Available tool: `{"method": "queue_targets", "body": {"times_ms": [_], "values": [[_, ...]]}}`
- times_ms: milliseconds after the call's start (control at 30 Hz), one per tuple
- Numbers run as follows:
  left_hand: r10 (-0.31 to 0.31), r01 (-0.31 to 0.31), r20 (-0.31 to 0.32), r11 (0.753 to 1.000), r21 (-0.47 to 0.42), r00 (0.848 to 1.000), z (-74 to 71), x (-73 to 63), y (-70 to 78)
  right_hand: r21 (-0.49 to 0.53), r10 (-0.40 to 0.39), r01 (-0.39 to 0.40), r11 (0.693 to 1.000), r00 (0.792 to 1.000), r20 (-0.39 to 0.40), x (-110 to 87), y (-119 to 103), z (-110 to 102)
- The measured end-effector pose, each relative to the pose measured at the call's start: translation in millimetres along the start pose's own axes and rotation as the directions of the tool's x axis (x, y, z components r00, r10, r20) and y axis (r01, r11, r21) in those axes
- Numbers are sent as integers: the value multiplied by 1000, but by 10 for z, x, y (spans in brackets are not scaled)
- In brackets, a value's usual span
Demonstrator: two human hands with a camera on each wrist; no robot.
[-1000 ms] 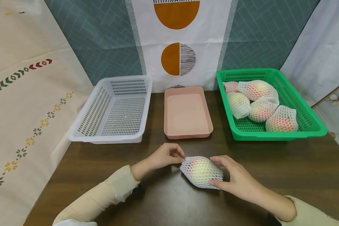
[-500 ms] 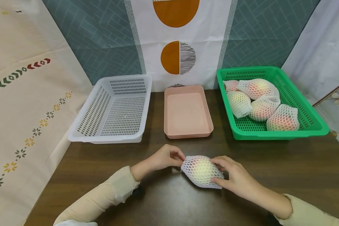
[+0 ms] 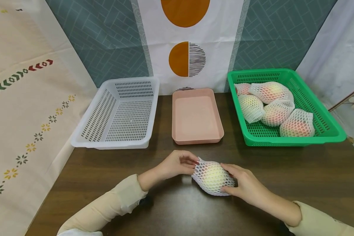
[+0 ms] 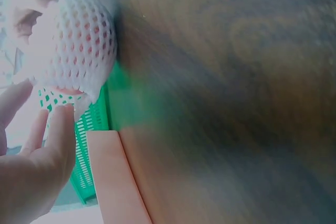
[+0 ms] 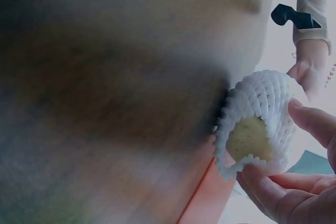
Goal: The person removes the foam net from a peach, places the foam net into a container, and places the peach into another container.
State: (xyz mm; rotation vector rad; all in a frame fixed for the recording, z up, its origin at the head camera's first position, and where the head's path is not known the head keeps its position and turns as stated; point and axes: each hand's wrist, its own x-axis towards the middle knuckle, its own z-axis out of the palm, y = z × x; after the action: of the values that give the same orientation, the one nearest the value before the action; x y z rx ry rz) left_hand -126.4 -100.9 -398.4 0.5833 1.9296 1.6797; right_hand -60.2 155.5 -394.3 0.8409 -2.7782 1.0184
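Note:
A yellow-and-red fruit (image 3: 213, 177) in a white foam net sleeve (image 4: 79, 45) is over the near middle of the dark table. My right hand (image 3: 245, 185) grips its right side, thumb on the near side and fingers on the far side. In the right wrist view the sleeve's open end bares yellowish, speckled skin of the fruit (image 5: 249, 139). At the sleeve's left end, my left hand (image 3: 178, 164) holds the edge of the net, which is drawn up to a point at the fingertips. The left wrist view shows red skin through the mesh.
Behind the hands stands a shallow pink tray (image 3: 197, 114). A white perforated basket (image 3: 129, 119) is at the back left. The green basket (image 3: 283, 141) at the back right holds several fruits (image 3: 296, 124) in foam nets. Patterned cloths hang behind and beside the table (image 3: 177, 213).
The left fingers have moved slightly right onto the sleeve's end, and its edge now lifts to a point there. The right hand keeps its grip on the fruit.

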Motion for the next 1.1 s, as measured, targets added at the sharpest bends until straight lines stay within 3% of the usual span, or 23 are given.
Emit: {"method": "queue_targets", "body": {"times_ms": [333,800,1100], "values": [[13,-14,45,1000,22,999,31,-5,11,1,50,-50,999,996,69,44,39,0],[35,-41,66,996,82,997,95,37,22,93,76,-89,992,988,135,61,111,-8],[5,-16,91,992,122,996,122,51,10,92,114,-129,987,983,147,97,139,7]]}}
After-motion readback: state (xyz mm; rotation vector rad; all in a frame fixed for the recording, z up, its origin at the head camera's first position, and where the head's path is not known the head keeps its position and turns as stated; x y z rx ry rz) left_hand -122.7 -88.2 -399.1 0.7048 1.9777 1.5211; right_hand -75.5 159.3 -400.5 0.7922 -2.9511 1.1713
